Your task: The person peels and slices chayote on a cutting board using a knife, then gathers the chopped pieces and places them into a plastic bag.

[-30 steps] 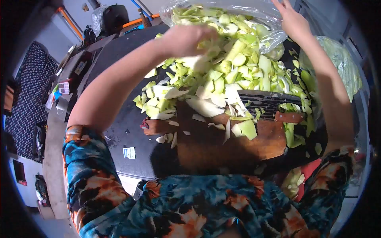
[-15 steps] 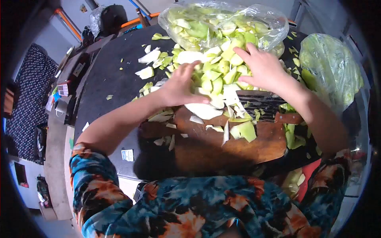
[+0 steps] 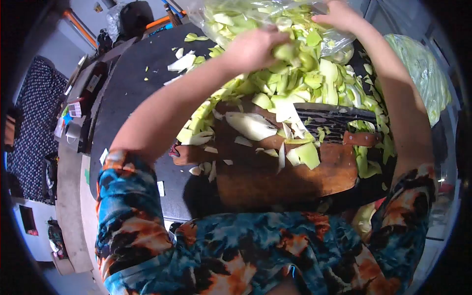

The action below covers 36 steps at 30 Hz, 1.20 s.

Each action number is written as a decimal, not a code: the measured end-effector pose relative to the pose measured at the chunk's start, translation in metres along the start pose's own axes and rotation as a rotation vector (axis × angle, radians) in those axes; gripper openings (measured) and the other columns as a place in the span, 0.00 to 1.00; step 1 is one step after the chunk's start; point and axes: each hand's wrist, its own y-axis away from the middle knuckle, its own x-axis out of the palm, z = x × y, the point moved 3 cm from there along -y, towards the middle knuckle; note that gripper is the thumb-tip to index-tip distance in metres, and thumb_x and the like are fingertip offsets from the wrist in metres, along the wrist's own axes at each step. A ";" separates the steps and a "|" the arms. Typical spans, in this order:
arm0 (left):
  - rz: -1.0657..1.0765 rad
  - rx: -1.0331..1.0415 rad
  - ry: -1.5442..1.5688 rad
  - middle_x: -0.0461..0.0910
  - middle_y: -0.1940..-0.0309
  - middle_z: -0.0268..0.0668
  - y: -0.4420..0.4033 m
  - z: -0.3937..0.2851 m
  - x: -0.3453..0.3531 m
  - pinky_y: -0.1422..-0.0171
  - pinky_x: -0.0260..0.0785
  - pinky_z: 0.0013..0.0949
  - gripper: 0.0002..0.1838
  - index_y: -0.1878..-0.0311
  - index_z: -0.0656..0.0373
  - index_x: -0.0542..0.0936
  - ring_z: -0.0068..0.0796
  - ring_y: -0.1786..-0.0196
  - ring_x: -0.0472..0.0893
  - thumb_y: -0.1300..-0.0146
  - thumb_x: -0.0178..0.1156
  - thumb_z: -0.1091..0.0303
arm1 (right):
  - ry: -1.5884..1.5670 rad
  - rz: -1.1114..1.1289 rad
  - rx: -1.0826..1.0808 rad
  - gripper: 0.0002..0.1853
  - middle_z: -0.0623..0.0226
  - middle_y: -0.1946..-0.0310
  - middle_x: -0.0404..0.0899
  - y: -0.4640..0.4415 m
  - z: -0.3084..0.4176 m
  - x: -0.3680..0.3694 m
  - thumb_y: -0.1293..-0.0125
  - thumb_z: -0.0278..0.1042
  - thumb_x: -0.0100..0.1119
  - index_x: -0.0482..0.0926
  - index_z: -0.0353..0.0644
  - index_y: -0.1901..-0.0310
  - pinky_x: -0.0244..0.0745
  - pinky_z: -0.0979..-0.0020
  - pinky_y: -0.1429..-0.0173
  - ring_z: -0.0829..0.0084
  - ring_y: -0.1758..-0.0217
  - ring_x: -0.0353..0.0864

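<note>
My left hand [image 3: 255, 48] is closed around some pale green slices [image 3: 287, 53] at the mouth of a clear plastic bag [image 3: 201, 17]. The bag holds many more of these slices. At the bag's right side, my right hand [image 3: 341, 17] grips its edge, with the fingertips partly cut off by the top of the view. Below both hands lies a heap of green and white slices [image 3: 327, 73]. A cleaver [image 3: 361, 138] with a wooden handle rests on a wooden cutting board [image 3: 275, 182], its dark blade speckled with bits. A large whitish piece [image 3: 250, 126] lies on the board.
A second filled plastic bag [image 3: 418, 73] stands to the right. Loose scraps [image 3: 182, 63] are scattered over the dark table [image 3: 130, 103]. A side bench [image 3: 73, 182] with small items runs along the left.
Both hands have moved up and away from me, from the heap to the bag. My left hand has taken slices, and my right hand has taken hold of the bag's edge.
</note>
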 end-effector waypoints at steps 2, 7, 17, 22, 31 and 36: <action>-0.059 -0.004 -0.020 0.79 0.65 0.41 -0.033 0.017 0.009 0.57 0.72 0.44 0.16 0.55 0.50 0.79 0.48 0.65 0.80 0.51 0.61 0.64 | -0.074 -0.107 -0.217 0.33 0.52 0.46 0.74 0.001 0.002 0.005 0.46 0.48 0.61 0.68 0.42 0.39 0.72 0.62 0.44 0.56 0.50 0.78; 0.117 -0.371 -0.507 0.76 0.59 0.50 -0.091 0.114 0.004 0.52 0.72 0.44 0.30 0.47 0.61 0.72 0.46 0.57 0.76 0.51 0.67 0.58 | -0.411 0.132 -0.536 0.26 0.61 0.40 0.69 0.120 0.004 -0.022 0.39 0.34 0.58 0.68 0.44 0.38 0.55 0.67 0.30 0.64 0.33 0.63; 0.167 -0.060 -0.080 0.72 0.59 0.47 0.003 -0.039 -0.079 0.43 0.63 0.40 0.09 0.59 0.63 0.72 0.49 0.51 0.72 0.43 0.56 0.72 | -0.452 -0.338 0.371 0.11 0.70 0.76 0.74 0.269 -0.255 0.030 0.37 0.39 0.55 0.77 0.40 0.63 0.69 0.70 0.62 0.75 0.71 0.72; 0.291 -0.187 0.005 0.67 0.47 0.45 0.046 -0.086 -0.090 0.34 0.56 0.36 0.21 0.46 0.62 0.70 0.45 0.40 0.66 0.43 0.61 0.70 | -0.270 -0.321 0.149 0.10 0.59 0.72 0.75 0.234 -0.181 0.047 0.41 0.38 0.57 0.77 0.40 0.67 0.72 0.63 0.60 0.65 0.66 0.77; 0.239 -0.435 0.212 0.66 0.44 0.45 0.124 -0.128 -0.112 0.37 0.61 0.41 0.20 0.49 0.62 0.74 0.45 0.38 0.68 0.46 0.62 0.69 | 0.145 0.487 0.523 0.33 0.49 0.47 0.74 0.158 -0.213 0.098 0.54 0.43 0.67 0.73 0.36 0.46 0.72 0.62 0.43 0.58 0.43 0.74; -0.102 -0.686 0.676 0.69 0.46 0.39 0.163 -0.105 -0.118 0.38 0.61 0.35 0.17 0.49 0.63 0.72 0.30 0.42 0.70 0.42 0.58 0.71 | -0.102 -0.224 0.339 0.40 0.49 0.47 0.75 0.165 -0.218 0.094 0.54 0.45 0.70 0.68 0.32 0.41 0.70 0.65 0.41 0.59 0.45 0.76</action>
